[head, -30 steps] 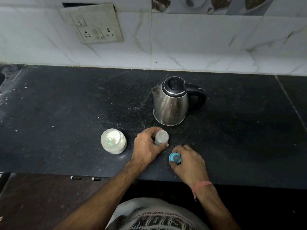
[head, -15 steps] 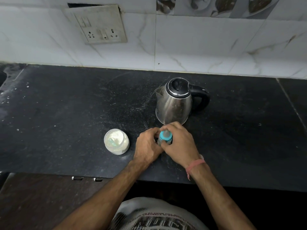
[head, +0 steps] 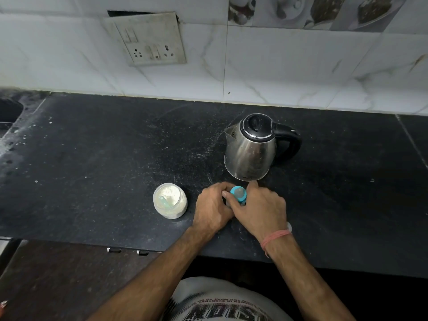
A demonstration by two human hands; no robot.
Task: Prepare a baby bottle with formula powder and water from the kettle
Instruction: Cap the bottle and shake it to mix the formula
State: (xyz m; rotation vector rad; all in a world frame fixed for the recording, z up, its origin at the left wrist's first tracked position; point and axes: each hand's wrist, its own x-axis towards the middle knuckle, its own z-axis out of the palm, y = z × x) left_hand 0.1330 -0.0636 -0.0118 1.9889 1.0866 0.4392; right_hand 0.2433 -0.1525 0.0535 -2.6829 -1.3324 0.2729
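The baby bottle stands on the black counter [head: 92, 158] just in front of the steel kettle [head: 250, 154]; its body is almost wholly hidden by my hands. My left hand [head: 212, 208] grips the bottle from the left. My right hand [head: 259, 210] holds the blue nipple cap [head: 238, 194] on top of the bottle, fingers curled round the cap's ring. An open jar of white formula powder [head: 170, 203] with a pale scoop in it stands to the left of my hands.
The tiled wall with a switch and socket plate [head: 148, 40] rises behind the counter. A sink edge [head: 9, 110] shows at the far left. The counter's front edge runs just below my wrists, with cabinet handles [head: 127, 251] under it.
A second ago my right hand held the blue cap on the counter beside the open bottle. It has carried the cap onto the bottle's top and stays there; my left hand kept its hold.
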